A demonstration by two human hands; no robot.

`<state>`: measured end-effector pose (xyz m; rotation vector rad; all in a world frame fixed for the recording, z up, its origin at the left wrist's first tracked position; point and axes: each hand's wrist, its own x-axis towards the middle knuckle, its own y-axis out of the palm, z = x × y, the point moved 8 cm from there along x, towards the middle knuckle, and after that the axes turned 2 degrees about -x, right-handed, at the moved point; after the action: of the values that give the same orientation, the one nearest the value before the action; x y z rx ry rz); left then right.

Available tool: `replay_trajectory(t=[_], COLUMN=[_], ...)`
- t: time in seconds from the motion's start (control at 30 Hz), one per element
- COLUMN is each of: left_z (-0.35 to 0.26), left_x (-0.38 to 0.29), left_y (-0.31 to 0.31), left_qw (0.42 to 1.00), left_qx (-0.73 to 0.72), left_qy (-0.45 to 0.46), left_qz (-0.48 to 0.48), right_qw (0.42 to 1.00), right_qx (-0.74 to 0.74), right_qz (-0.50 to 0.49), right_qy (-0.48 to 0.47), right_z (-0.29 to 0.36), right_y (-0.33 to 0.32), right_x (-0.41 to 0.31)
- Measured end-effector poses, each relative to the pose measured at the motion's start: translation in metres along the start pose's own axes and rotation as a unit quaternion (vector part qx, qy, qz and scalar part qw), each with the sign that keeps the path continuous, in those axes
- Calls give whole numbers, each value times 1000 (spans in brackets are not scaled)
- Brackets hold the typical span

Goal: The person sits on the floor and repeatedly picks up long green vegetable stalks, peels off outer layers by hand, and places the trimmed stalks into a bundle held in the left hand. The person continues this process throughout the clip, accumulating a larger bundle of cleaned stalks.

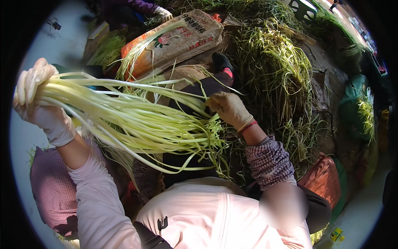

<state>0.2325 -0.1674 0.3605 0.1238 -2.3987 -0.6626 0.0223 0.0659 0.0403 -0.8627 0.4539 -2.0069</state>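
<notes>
My left hand (40,102), in a pale thin glove, is raised at the far left and grips a thick bunch of long, pale yellow-green leafy stalks (133,115) by their whitish ends. They look like blanched garlic chives or garlic greens. The bunch stretches across to the right, its greener tips hanging loose above my lap. My right hand (230,109), also gloved, has its fingers curled at a few leaves by the tip end of the bunch. What sits between those fingertips is partly hidden.
Ahead lies a stuffed woven sack (199,31) bearing writing, with stalks (152,40) laid over it. Another person's gloved hand (163,13) touches its far end. A tangled heap of leaves (276,71) rises at right. A red sack (321,180) and checked cloth (54,190) flank me.
</notes>
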Motion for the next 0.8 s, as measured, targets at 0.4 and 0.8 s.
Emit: replay_trajectory(t=[0.4, 0.8], left_z=[48, 70], left_x=[0, 0], left_y=[-44, -31], left_qw=[996, 996], left_qx=[-83, -37], left_qy=[17, 68], left_qz=[-16, -52], right_qw=[989, 983], right_qx=[-45, -160], right_qz=[10, -85], right_qy=[139, -41], right_z=[22, 98], right_y=[-85, -31], right_x=[-32, 23])
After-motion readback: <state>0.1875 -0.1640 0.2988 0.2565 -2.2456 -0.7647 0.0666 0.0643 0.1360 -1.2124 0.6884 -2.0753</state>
